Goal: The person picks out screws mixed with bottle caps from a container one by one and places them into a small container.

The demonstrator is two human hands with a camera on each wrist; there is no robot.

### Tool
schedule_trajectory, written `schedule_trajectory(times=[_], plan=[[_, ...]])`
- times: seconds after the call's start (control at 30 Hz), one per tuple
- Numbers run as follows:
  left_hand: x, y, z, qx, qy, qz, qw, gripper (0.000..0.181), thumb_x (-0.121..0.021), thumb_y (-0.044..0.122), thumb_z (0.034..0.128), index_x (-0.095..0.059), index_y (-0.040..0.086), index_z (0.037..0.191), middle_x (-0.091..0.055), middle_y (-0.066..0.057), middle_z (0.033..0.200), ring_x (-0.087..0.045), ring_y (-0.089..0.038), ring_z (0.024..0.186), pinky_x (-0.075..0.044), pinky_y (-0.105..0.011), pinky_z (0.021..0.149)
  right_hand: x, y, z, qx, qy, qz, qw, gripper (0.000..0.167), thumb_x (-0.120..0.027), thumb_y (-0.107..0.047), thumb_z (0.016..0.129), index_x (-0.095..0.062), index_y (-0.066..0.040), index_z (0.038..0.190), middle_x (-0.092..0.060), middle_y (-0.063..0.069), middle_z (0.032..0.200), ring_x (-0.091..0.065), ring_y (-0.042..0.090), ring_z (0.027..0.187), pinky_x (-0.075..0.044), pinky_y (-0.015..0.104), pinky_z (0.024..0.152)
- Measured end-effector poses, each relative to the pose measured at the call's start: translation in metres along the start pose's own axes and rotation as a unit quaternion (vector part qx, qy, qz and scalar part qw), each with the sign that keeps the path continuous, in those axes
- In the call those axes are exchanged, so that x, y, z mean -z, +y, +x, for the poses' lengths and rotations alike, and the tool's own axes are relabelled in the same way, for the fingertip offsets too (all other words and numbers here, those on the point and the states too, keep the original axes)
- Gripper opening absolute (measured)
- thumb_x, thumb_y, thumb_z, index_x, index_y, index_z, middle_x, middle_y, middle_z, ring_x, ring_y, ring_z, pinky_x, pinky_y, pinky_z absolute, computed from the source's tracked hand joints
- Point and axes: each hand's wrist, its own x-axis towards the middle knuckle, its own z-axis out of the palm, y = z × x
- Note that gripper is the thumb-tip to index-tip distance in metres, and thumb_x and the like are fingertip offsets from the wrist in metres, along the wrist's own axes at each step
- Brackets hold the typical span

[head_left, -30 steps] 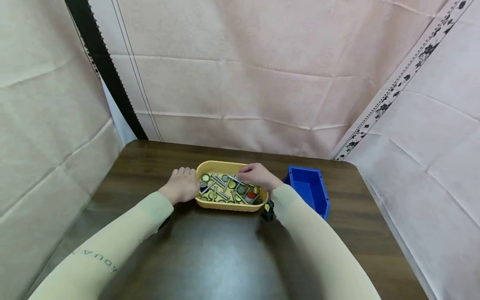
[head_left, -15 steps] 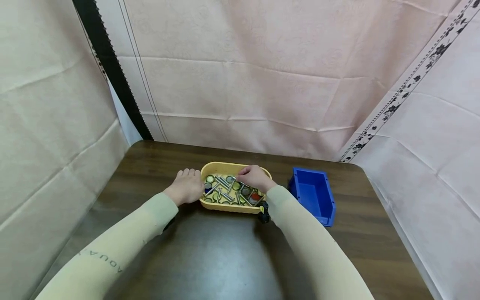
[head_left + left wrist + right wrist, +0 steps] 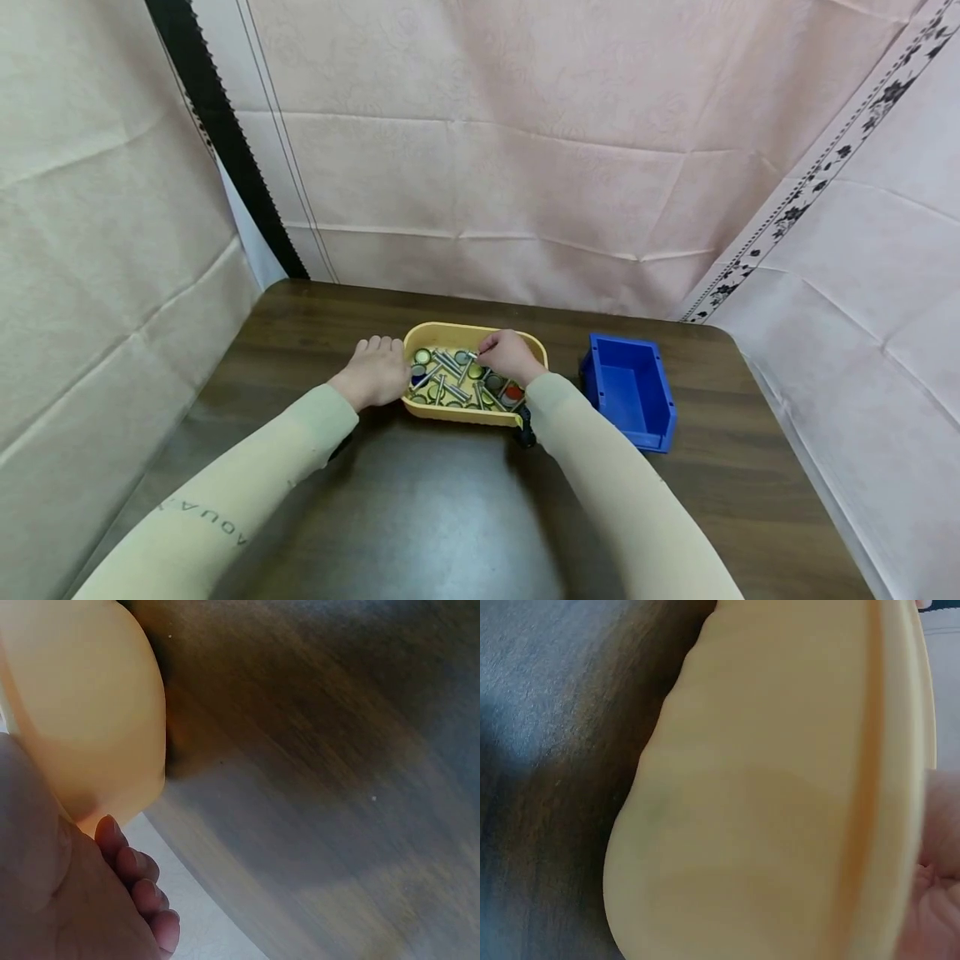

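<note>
Pale pinkish cloth (image 3: 480, 192) with fold lines hangs at the back and on both sides, with a black strip (image 3: 225, 137) at the left corner and a border of dark flowers (image 3: 813, 179) at the right corner. Before it stands a dark brown wooden table (image 3: 420, 517), which has a soft shine of light on its near part. Two arms in pale cream sleeves (image 3: 191, 533) reach over it. Compared with one second ago, the right hand (image 3: 513, 357) and its wrist have come a little leftward with respect to the yellow tray (image 3: 461, 414), so that the cuff is now close to the tray's right end; the left hand (image 3: 377, 371) remains at the left end. The tray lies on the far half of the table, and the blue bin (image 3: 637, 396) stands near it, on its right. The left hand is clasped on the tray's end. In the tray, silver bolts (image 3: 447, 363) lie in many directions among round caps (image 3: 423, 356), mostly greenish and grey; a red cap (image 3: 513, 392) is near the right end. The right thumb and fingers are pinched together on one silver bolt (image 3: 472, 355), of which only an end shows; whether it is lifted, I cannot tell.
</note>
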Motion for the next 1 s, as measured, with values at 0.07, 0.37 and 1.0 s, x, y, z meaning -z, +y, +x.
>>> schedule_trajectory(times=[0.07,0.37,1.0], plan=[[0.0006,0.0002,-0.0001,0.001,0.000,0.001,1.0000,0.031,-0.036,0.030,0.1001,-0.045,0.001,0.107,-0.042,-0.011,0.096,-0.036,-0.029,0.092,-0.028,-0.043,0.081,-0.0008,-0.0008,0.0004,0.002,0.005,-0.018,0.9998,0.014,-0.071,-0.010,0.087,-0.069,-0.004,0.099,-0.065,0.005,0.095,-0.059,0.020,0.084,-0.050,0.034,0.075],[-0.0009,0.0000,0.0012,0.001,0.001,-0.002,1.0000,0.033,-0.037,0.031,0.1002,-0.045,0.001,0.110,-0.044,-0.011,0.099,-0.036,-0.029,0.093,-0.029,-0.044,0.082,-0.0058,-0.0008,0.0007,0.013,0.014,-0.070,0.9973,0.005,-0.065,-0.001,0.087,-0.065,-0.004,0.092,-0.061,0.004,0.087,-0.053,0.018,0.076,-0.046,0.032,0.071],[0.0019,0.0022,-0.0005,0.008,0.004,0.002,1.0000,0.034,-0.038,0.031,0.1002,-0.046,-0.001,0.111,-0.044,-0.013,0.100,-0.036,-0.030,0.094,-0.029,-0.045,0.084,-0.0085,-0.0001,0.0037,0.031,0.027,-0.122,0.9917,0.007,-0.068,-0.012,0.087,-0.067,-0.009,0.092,-0.063,0.001,0.087,-0.057,0.015,0.077,-0.048,0.030,0.071]])
